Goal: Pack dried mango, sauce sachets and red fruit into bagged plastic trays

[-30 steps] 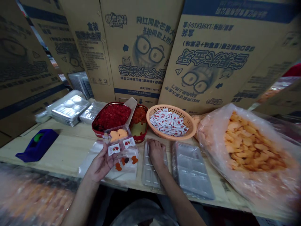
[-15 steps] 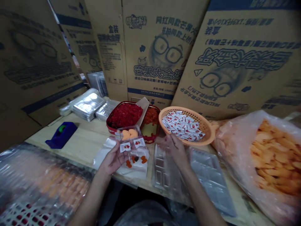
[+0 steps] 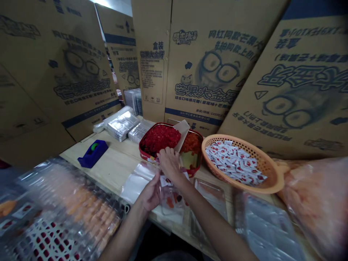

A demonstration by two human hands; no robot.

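The left hand [image 3: 150,192] has its grip closed on the near-left edge of the filled clear tray [image 3: 174,203], thumb raised along the side. The right hand [image 3: 170,165] reaches over the tray's far end, fingers bent down and close together; what its grip holds, if anything, cannot be told. The tray is directly in front of the red container [image 3: 148,156], with printed sachets [image 3: 166,181] and orange-red gummies [image 3: 170,202] showing in it.

The container holds red pieces [image 3: 163,136] on its left and orange-red pieces [image 3: 191,142] on its right, with a pale divider [image 3: 182,132] slanting up between. Right of the container is a peach colander [image 3: 261,154] heaped with sachets; in front and to the right lie empty clear trays [image 3: 272,228] on the wooden worktop [image 3: 114,159]. Left of the container are a blue tape dispenser [image 3: 94,154] and, farther back, stacked clear trays [image 3: 122,125]. Printed cardboard boxes [image 3: 201,101] stand behind it.
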